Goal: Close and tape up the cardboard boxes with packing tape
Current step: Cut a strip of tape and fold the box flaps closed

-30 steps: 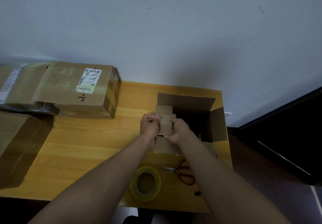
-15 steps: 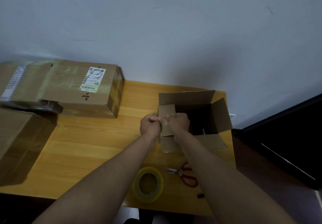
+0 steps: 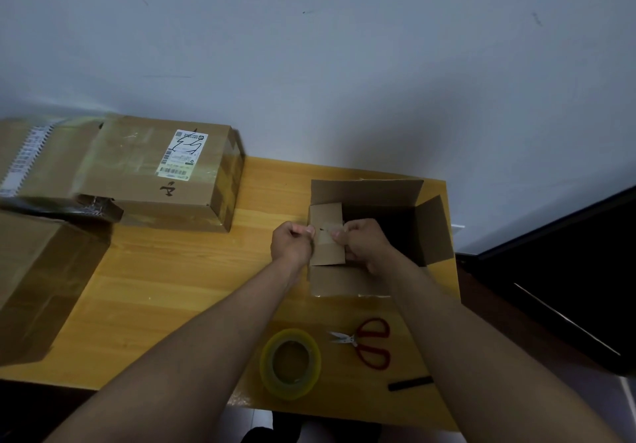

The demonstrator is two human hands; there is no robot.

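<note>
Head view: a small flap (image 3: 327,232) of the open box (image 3: 430,229) is pinched by the left hand (image 3: 290,244) and right hand (image 3: 364,243); tape roll (image 3: 290,363) is seen near the box.

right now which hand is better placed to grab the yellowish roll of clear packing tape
Left, probably. The yellowish roll of clear packing tape lies nearer the left forearm; the red-handled scissors sit on its right side. Both hands, left hand and right hand, pinch the small cardboard flap.

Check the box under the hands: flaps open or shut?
Open. The box shows a dark interior; far and right flaps stand up, and both hands pinch the left flap.
</note>
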